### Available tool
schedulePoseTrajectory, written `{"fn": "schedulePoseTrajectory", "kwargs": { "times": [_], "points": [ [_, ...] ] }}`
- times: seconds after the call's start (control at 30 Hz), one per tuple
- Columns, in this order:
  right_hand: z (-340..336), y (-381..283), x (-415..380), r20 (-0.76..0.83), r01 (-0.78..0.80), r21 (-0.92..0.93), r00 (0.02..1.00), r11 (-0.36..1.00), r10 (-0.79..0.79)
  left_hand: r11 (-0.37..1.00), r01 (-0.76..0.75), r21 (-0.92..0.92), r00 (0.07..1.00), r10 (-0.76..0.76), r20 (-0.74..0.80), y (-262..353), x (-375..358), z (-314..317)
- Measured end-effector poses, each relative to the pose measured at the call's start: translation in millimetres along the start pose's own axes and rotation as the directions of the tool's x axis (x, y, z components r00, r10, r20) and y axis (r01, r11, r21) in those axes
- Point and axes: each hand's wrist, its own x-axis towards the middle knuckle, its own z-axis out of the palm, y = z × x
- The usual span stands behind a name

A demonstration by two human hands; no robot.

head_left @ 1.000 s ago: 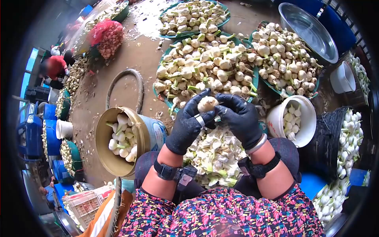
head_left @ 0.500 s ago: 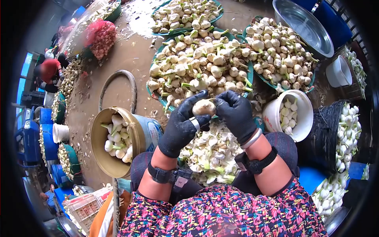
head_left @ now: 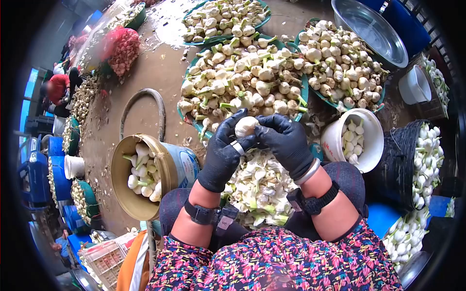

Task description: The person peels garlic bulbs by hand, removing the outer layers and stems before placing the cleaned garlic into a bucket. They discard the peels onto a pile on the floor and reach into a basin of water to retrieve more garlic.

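A whitish garlic bulb is held in the fingers of my left hand, which wears a black glove with a pale band on one finger. My right hand, gloved in black too, is closed with its fingertips against the bulb's right side. Any bit of skin between those fingertips is hidden. Below both hands, between my knees, lies a heap of garlic peelings. Just beyond them is a wide green basin heaped with untrimmed garlic bulbs.
Peeled white bulbs lie in a tan bucket at left and a white bucket at right. A black basket of white bulbs stands farther right. A hose loops over the wet floor. A person in red is at far left.
The bulb has turned in my left fingers and shows a whiter side. My right hand has shifted slightly left and down, its fingers less curled.
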Motion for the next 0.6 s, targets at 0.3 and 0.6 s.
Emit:
{"fn": "schedulePoseTrajectory", "kwargs": {
  "times": [0.3,0.6],
  "points": [
    [-1.3,3.3,-0.7,0.069,0.370,-0.778,0.854,0.508,-0.516,0.993,0.094,-0.069,0.995,-0.091,0.047,0.5,-1.9,-3.7],
    [-25.1,21.1,1.7,-0.049,-0.057,-0.961,0.998,0.270,0.036,0.931,0.115,-0.347,0.987,-0.067,0.148,16.3,-5.8,-6.8]
  ]
}}
